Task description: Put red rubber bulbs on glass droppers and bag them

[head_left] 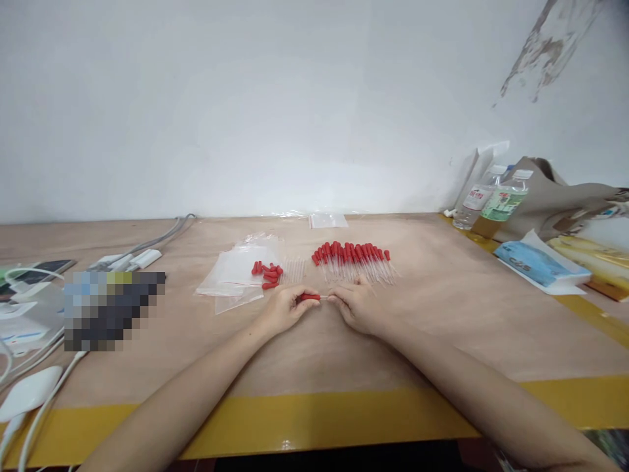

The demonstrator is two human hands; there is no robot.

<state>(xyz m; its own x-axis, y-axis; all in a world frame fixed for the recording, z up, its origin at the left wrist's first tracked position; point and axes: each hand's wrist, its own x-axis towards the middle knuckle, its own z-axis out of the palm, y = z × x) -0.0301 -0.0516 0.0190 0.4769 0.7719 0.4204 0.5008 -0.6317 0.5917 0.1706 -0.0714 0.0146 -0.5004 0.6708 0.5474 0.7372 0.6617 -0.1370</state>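
Observation:
My left hand (286,308) is closed on a red rubber dropper bulb (310,297). A thin clear glass tube (324,299) runs from the bulb's end into the closed fingers of my right hand (358,305). How deep the tube sits in the bulb is too small to tell. Just beyond my left hand lie loose red bulbs (269,269) on clear plastic bags (236,271). Beside them is a row of bare glass tubes (293,269). Behind my right hand lies a spread of droppers (354,255), their red bulbs pointing toward the wall.
At the left are white cables and chargers (37,308) and a blurred-out object (108,308). A small plastic bag (328,221) lies by the wall. Plastic bottles (506,195), a blue tissue pack (540,261) and a grey bag (560,193) stand at the right. Yellow tape (295,423) lines the front edge.

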